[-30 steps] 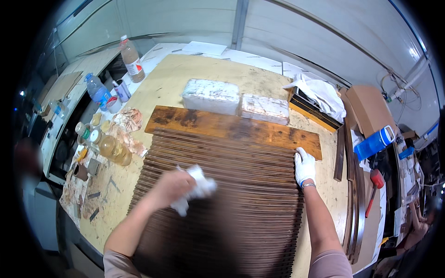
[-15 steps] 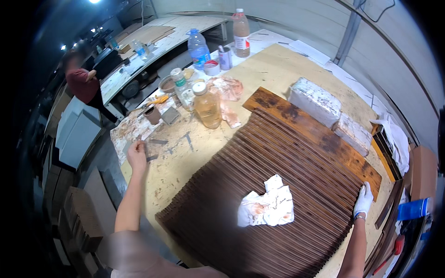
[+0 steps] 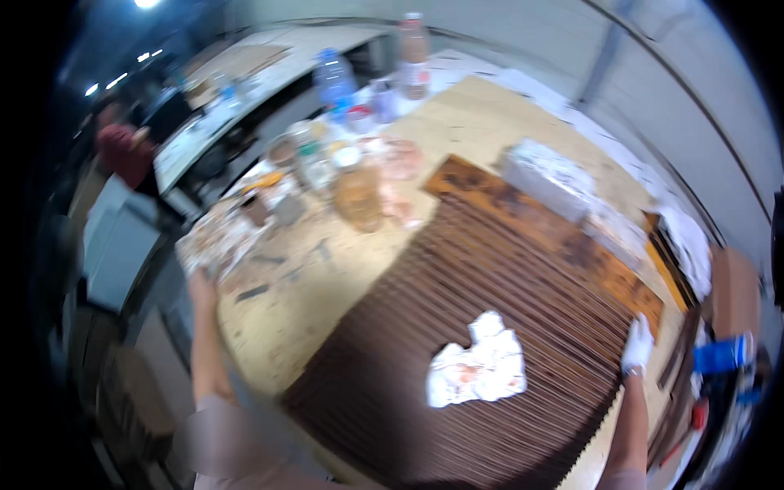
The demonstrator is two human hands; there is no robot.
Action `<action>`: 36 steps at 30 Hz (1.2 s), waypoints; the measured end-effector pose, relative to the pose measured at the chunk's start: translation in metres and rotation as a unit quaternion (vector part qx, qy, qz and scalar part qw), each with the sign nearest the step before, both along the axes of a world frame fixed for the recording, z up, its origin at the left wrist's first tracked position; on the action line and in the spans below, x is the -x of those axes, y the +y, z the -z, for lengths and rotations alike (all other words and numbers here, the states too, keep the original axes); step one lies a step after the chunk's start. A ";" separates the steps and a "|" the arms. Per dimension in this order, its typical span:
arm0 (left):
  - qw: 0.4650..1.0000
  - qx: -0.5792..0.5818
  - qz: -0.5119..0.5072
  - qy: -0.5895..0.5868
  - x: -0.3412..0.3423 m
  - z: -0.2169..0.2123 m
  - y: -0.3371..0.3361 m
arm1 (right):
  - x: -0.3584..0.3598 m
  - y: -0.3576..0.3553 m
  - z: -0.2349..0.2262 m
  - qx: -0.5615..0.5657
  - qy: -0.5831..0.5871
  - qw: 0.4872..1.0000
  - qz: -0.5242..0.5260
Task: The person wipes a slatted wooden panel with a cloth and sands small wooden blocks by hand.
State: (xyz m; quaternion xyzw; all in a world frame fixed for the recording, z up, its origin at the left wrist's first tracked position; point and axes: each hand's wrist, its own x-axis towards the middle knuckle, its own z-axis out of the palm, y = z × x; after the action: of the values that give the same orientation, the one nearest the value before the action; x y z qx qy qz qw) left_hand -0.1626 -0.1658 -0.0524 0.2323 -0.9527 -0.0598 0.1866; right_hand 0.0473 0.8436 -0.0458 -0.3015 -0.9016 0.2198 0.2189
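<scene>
We are seeing the left hand [image 3: 202, 286] working away from the white cloth [image 3: 482, 367]: a second ago it was gripping that cloth over the dark slats [image 3: 490, 278], and now it is reaching to the left edge of the table [image 3: 273, 347], beside the stained sheet [image 3: 214, 238]. Motion is blurring its fingers; we cannot tell how far they are open or whether they are holding anything.

The cloth is lying loose and crumpled on the near middle of the slats, with neither hand touching it. For the work, this is meaning that no wiping is going on at this moment.

The gloved right hand [image 3: 638, 347] is staying at the far right corner of the slats, near the right end of the brown board [image 3: 563, 237]. Its fingers are pointing away from us, close together; we cannot tell whether they are pressing or gripping. The amber bottle [image 3: 358, 200] is standing on the far left, beyond the sheet.
</scene>
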 end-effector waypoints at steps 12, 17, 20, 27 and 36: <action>0.837 -0.357 0.372 0.184 0.019 -0.094 0.335 | 0.003 -0.024 -0.027 -0.057 -0.066 0.995 0.053; 0.705 -0.130 0.679 0.158 0.034 -0.119 0.522 | 0.007 -0.034 -0.032 -0.056 -0.073 0.994 0.053; 0.677 -0.099 0.717 0.134 0.041 -0.111 0.592 | 0.004 -0.025 -0.023 -0.053 -0.065 0.995 0.053; 0.595 -0.058 0.798 0.074 0.034 -0.084 0.699 | 0.006 -0.031 -0.027 -0.050 -0.074 0.994 0.069; 0.614 -0.064 0.785 0.041 0.035 -0.080 0.694 | 0.005 -0.032 -0.032 -0.043 -0.078 0.992 0.085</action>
State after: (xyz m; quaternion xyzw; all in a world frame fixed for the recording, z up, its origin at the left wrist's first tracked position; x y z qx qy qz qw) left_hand -0.1976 0.5280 0.0274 -0.5959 -0.7562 -0.2542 0.0919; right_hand 0.0421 0.8111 -0.0138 -0.3841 -0.8954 0.1375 0.1785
